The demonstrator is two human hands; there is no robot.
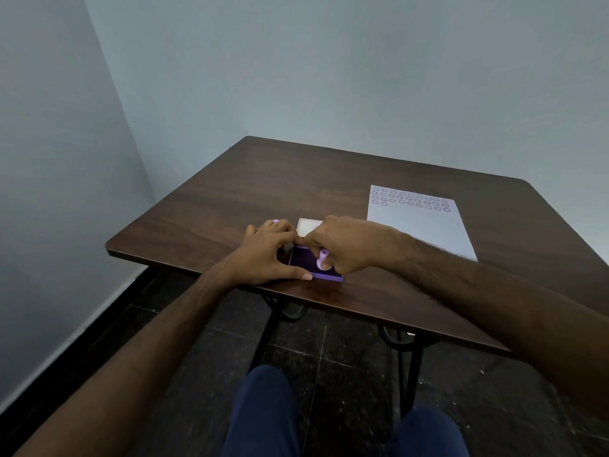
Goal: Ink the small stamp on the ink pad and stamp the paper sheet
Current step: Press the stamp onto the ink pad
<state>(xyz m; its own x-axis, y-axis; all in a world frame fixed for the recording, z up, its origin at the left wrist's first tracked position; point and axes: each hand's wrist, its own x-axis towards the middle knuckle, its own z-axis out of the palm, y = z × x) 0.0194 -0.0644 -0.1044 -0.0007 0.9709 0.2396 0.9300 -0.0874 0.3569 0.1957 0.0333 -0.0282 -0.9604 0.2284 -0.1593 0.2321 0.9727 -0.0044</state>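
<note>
The two hands hide a lot here. The right hand is curled tight around the stamp, so only a bit of its smooth, round, pale purple body pokes out under the fingers. The stamp sits down on the pad, but its bottom face is hidden, so how hard it presses cannot be told.

The pad is a flat square with a dark purple middle and a lighter purple rim. It lies near the front edge of the table. The left hand covers its left side, with fingers spread out and the thumb lying along the front rim, holding it down. The fingertips of both hands almost meet over the back of the pad.

Behind the hands a white square thing peeks out. It may be the lid, but most of it is hidden. A small purple bit shows past the left fingers, too small to make out.

The paper lies flat to the right, well apart from the pad. It is white, with rows of small purple rings across its far end. The right arm cuts off its near corner.

The table is dark brown wood with rounded corners. Below it are black metal legs, a dark tiled floor and two blue knees.
</note>
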